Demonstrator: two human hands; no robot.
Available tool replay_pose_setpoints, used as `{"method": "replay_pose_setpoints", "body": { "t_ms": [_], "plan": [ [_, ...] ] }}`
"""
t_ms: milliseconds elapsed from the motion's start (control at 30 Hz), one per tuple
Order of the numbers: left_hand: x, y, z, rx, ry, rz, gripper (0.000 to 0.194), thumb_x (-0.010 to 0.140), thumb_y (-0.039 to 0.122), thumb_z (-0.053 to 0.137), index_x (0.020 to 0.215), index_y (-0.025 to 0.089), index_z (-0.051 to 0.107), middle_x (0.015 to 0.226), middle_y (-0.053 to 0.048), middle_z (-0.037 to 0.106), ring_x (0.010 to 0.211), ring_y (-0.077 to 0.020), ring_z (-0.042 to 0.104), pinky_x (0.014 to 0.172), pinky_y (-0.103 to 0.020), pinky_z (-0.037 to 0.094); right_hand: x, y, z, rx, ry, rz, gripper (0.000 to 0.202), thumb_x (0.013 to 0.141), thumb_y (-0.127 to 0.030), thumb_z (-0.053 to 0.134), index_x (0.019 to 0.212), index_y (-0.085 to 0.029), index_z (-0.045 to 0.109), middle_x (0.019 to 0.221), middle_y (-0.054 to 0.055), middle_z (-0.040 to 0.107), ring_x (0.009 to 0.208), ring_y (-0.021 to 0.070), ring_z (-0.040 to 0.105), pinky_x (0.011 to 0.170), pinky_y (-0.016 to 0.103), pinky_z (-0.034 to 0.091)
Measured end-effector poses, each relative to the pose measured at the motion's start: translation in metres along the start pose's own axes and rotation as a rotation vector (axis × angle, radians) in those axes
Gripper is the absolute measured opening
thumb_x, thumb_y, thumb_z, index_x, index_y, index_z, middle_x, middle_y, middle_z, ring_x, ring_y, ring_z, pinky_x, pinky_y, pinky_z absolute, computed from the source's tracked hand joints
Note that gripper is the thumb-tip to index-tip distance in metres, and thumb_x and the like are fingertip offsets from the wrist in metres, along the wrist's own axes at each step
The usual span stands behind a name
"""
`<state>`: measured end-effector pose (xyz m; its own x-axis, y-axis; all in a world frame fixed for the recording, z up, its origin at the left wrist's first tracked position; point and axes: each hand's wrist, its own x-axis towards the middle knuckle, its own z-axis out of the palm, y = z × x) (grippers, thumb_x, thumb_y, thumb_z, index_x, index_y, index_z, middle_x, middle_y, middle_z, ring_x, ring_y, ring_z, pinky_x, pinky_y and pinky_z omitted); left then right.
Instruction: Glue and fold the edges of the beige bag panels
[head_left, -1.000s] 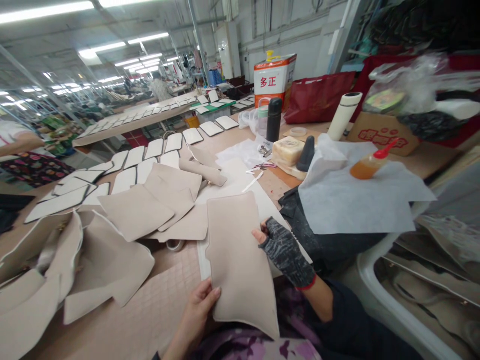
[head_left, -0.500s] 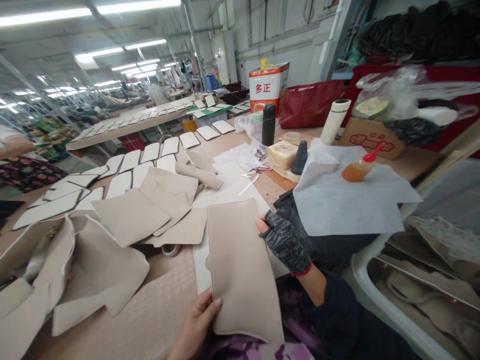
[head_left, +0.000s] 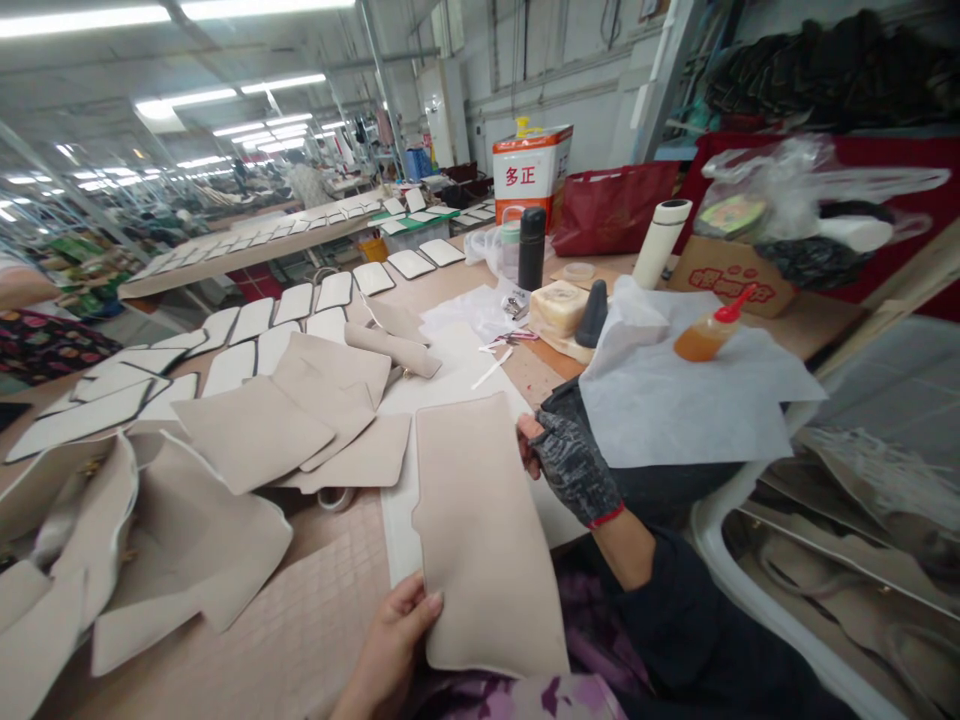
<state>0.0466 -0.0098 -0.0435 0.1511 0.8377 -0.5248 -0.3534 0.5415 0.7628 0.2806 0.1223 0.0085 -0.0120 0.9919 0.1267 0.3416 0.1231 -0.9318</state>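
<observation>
A beige leather-like panel [head_left: 480, 530] lies partly on a white sheet, its lower end reaching over my lap. My left hand [head_left: 401, 625] is bare and pinches the panel's lower left edge, thumb on top. My right hand [head_left: 570, 460], in a dark grey fingerless glove with a red cuff, is beside the panel's upper right edge. Its fingers are curled together; whether they hold anything is hidden. Left of the panel, more beige pieces [head_left: 255, 425] lie in an overlapping pile. A folded beige piece [head_left: 135, 545] sits nearer to me.
Rows of white, dark-edged panels [head_left: 251, 320] cover the table's far left. Behind stand a black bottle [head_left: 532, 250], a white flask [head_left: 660, 245] and an orange-white can [head_left: 529, 180]. A squeeze bottle [head_left: 709, 335] rests on white paper at right. A person [head_left: 45, 330] stands at far left.
The fingers of my right hand have curled and drawn slightly away from the panel's edge. My left hand keeps its pinch. The whole view has shifted a little.
</observation>
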Motion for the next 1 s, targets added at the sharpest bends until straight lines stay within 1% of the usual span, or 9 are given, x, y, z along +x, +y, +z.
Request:
{"method": "replay_pose_setpoints", "body": {
  "t_ms": [100, 167, 367, 500, 600, 700, 800, 900, 1000],
  "plan": [
    [0.007, 0.009, 0.005, -0.066, 0.044, 0.011, 0.041, 0.066, 0.025, 0.074, 0.104, 0.015, 0.064, 0.096, -0.011, 0.071, 0.092, -0.0261, 0.065, 0.079, -0.034, 0.051, -0.013, 0.002, 0.010, 0.157, -0.152, 0.125, 0.047, 0.090, -0.046, 0.021, 0.094, -0.015, 0.056, 0.066, 0.005, 0.062, 0.043, 0.0145, 0.056, 0.034, 0.026, 0.044],
    [0.015, 0.015, 0.008, -0.102, 0.071, 0.047, 0.044, 0.064, 0.022, 0.075, 0.106, 0.014, 0.063, 0.098, -0.011, 0.070, 0.094, -0.0256, 0.065, 0.081, -0.033, 0.052, -0.033, 0.000, 0.017, 0.138, -0.163, 0.108, 0.045, 0.089, -0.050, 0.028, 0.094, -0.016, 0.058, 0.069, 0.006, 0.063, 0.049, 0.0156, 0.059, 0.039, 0.026, 0.047],
    [0.035, 0.026, 0.013, -0.099, 0.113, 0.156, 0.048, 0.064, 0.021, 0.075, 0.109, 0.014, 0.062, 0.100, -0.011, 0.070, 0.095, -0.0245, 0.065, 0.084, -0.033, 0.051, -0.089, -0.011, 0.026, -0.471, 0.163, -0.337, 0.041, 0.092, -0.042, 0.036, 0.084, -0.015, 0.065, 0.076, 0.012, 0.068, 0.069, 0.0223, 0.065, 0.061, 0.031, 0.053],
    [0.040, 0.030, 0.018, -0.056, 0.101, 0.213, 0.043, 0.064, 0.023, 0.075, 0.104, 0.014, 0.064, 0.100, -0.010, 0.070, 0.098, -0.0242, 0.063, 0.085, -0.033, 0.050, -0.096, -0.012, 0.020, -0.759, 0.138, -0.581, 0.037, 0.093, -0.020, 0.033, 0.079, -0.015, 0.066, 0.067, 0.009, 0.067, 0.060, 0.0202, 0.064, 0.057, 0.030, 0.052],
    [0.043, 0.034, 0.022, -0.017, 0.091, 0.243, 0.040, 0.064, 0.024, 0.074, 0.103, 0.016, 0.065, 0.099, -0.008, 0.070, 0.097, -0.0236, 0.063, 0.084, -0.032, 0.050, -0.096, -0.009, 0.014, -0.747, 0.123, -0.588, 0.037, 0.093, -0.017, 0.032, 0.077, -0.015, 0.065, 0.066, 0.008, 0.067, 0.060, 0.0180, 0.064, 0.058, 0.027, 0.053],
    [0.045, 0.039, 0.023, 0.031, 0.096, 0.292, 0.040, 0.064, 0.027, 0.074, 0.102, 0.017, 0.066, 0.099, -0.008, 0.071, 0.095, -0.0236, 0.063, 0.083, -0.032, 0.050, -0.095, -0.003, 0.008, -0.654, 0.159, -0.602, 0.036, 0.094, -0.021, 0.029, 0.090, -0.014, 0.064, 0.082, 0.010, 0.070, 0.076, 0.0187, 0.066, 0.070, 0.027, 0.054],
    [0.041, 0.042, 0.023, 0.110, 0.088, 0.332, 0.039, 0.067, 0.029, 0.072, 0.103, 0.018, 0.066, 0.100, -0.007, 0.070, 0.094, -0.0229, 0.063, 0.084, -0.032, 0.049, -0.087, 0.002, 0.005, -0.556, 0.239, -0.488, 0.032, 0.094, -0.032, 0.035, 0.099, -0.015, 0.061, 0.082, 0.009, 0.069, 0.077, 0.0191, 0.066, 0.069, 0.029, 0.054],
    [0.035, 0.042, 0.024, 0.232, 0.080, 0.342, 0.035, 0.069, 0.031, 0.070, 0.102, 0.019, 0.067, 0.103, -0.006, 0.069, 0.099, -0.0235, 0.061, 0.087, -0.031, 0.047, -0.073, 0.004, 0.003, -0.489, 0.259, -0.284, 0.030, 0.090, -0.039, 0.041, 0.084, -0.017, 0.060, 0.068, 0.006, 0.065, 0.064, 0.0182, 0.062, 0.061, 0.029, 0.052],
    [0.031, 0.043, 0.027, 0.304, 0.072, 0.342, 0.035, 0.069, 0.032, 0.070, 0.102, 0.018, 0.068, 0.102, -0.006, 0.070, 0.101, -0.0255, 0.059, 0.087, -0.031, 0.046, -0.064, 0.008, 0.001, -0.394, 0.265, -0.211, 0.034, 0.089, -0.040, 0.038, 0.068, -0.020, 0.057, 0.065, 0.007, 0.063, 0.064, 0.0207, 0.060, 0.066, 0.035, 0.051]
  ]
}}
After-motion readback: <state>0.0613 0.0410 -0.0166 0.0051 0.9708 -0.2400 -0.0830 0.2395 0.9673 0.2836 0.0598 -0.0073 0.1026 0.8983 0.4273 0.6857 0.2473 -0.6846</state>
